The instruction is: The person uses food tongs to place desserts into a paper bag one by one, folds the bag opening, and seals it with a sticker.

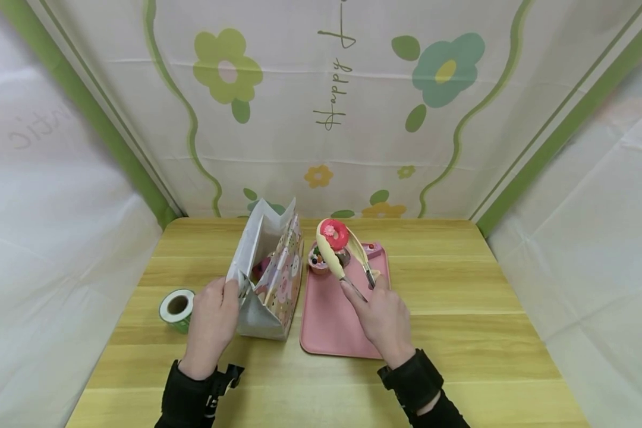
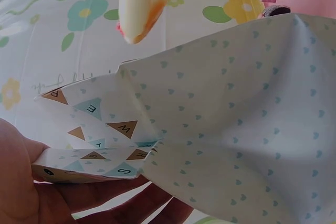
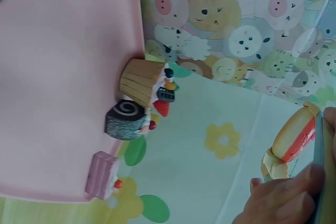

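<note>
My left hand (image 1: 211, 321) grips the near top edge of an open paper gift bag (image 1: 285, 291), with the thumb on one side of the paper and fingers on the other. A pink item (image 1: 260, 270) partly shows inside. My right hand (image 1: 382, 318) holds cream-tipped tongs (image 1: 329, 257), raised over the far end of a pink tray (image 1: 337, 327). Between the tong tips is a toy donut (image 1: 340, 236) with red icing. On the tray below are a toy cupcake (image 3: 139, 82), a dark swiss roll (image 3: 125, 121) and a pink cake slice (image 3: 101, 176).
A roll of stickers or tape (image 1: 173, 312), white on top and green at the side, stands left of the bag. The wooden table (image 1: 449, 333) ends at a flowered cloth backdrop (image 1: 278, 142), with white cloth on both sides.
</note>
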`<act>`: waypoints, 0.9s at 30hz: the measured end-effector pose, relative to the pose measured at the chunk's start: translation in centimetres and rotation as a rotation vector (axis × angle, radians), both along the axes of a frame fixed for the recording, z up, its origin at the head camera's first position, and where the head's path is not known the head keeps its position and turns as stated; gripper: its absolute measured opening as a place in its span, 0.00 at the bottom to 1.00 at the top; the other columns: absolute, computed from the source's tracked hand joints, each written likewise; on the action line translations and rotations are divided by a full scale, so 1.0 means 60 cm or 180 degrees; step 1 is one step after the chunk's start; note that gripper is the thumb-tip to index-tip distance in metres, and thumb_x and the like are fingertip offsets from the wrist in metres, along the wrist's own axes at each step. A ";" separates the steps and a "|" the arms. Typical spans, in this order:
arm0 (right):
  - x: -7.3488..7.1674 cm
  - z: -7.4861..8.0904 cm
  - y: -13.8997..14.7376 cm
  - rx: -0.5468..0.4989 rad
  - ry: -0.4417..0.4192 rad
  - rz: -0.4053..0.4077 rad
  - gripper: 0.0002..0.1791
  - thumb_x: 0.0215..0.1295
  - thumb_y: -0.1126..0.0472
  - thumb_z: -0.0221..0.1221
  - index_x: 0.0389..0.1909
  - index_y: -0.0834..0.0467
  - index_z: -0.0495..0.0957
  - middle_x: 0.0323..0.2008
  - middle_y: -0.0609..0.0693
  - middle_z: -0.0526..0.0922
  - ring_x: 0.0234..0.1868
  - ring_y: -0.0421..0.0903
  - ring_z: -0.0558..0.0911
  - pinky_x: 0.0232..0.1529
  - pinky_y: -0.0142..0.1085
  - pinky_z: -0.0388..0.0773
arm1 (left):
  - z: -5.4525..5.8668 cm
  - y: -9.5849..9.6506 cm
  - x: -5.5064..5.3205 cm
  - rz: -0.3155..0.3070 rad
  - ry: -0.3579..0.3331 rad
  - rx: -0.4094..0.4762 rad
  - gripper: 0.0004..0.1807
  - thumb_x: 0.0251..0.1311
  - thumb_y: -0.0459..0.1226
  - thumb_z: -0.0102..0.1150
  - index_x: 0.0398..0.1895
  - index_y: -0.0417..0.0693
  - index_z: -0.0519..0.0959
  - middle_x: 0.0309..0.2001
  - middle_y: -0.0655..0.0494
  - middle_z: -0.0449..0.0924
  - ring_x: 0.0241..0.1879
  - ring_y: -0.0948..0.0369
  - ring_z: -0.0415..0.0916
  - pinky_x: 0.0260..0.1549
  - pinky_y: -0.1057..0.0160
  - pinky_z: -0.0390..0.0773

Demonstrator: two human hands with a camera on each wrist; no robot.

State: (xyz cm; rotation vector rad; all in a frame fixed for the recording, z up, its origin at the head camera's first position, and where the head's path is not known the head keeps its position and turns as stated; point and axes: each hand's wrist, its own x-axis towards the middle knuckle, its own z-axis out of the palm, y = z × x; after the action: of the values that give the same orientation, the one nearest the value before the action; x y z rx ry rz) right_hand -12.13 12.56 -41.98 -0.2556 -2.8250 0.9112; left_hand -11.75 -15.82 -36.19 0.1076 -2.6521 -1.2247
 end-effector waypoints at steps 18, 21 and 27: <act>-0.014 0.083 -0.034 0.0183 0.0273 0.0287 0.51 0.57 0.19 0.45 0.49 0.67 0.69 0.17 0.51 0.65 0.14 0.48 0.67 0.15 0.39 0.60 | -0.002 -0.001 0.000 -0.0003 0.0008 0.0025 0.23 0.75 0.40 0.35 0.20 0.41 0.70 0.18 0.48 0.61 0.16 0.56 0.60 0.15 0.60 0.61; -0.015 0.095 -0.044 0.0174 0.0346 0.0354 0.50 0.57 0.19 0.45 0.47 0.67 0.69 0.17 0.51 0.65 0.14 0.47 0.67 0.15 0.39 0.61 | -0.002 -0.001 0.000 -0.0006 0.0005 0.0033 0.23 0.75 0.40 0.35 0.21 0.41 0.70 0.19 0.48 0.61 0.16 0.56 0.60 0.15 0.60 0.61; -0.020 0.112 -0.063 0.0170 0.0511 0.0476 0.45 0.57 0.21 0.49 0.40 0.63 0.70 0.14 0.48 0.62 0.12 0.45 0.64 0.14 0.38 0.58 | -0.003 -0.002 0.000 0.0004 0.0038 0.0006 0.23 0.75 0.40 0.35 0.21 0.41 0.70 0.19 0.48 0.62 0.17 0.55 0.60 0.15 0.60 0.61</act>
State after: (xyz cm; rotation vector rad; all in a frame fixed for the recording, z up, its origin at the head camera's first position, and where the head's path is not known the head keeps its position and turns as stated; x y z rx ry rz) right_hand -13.33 8.80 -35.24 0.0353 -2.7427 0.8417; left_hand -11.77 -15.93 -36.37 0.1018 -2.6404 -1.2237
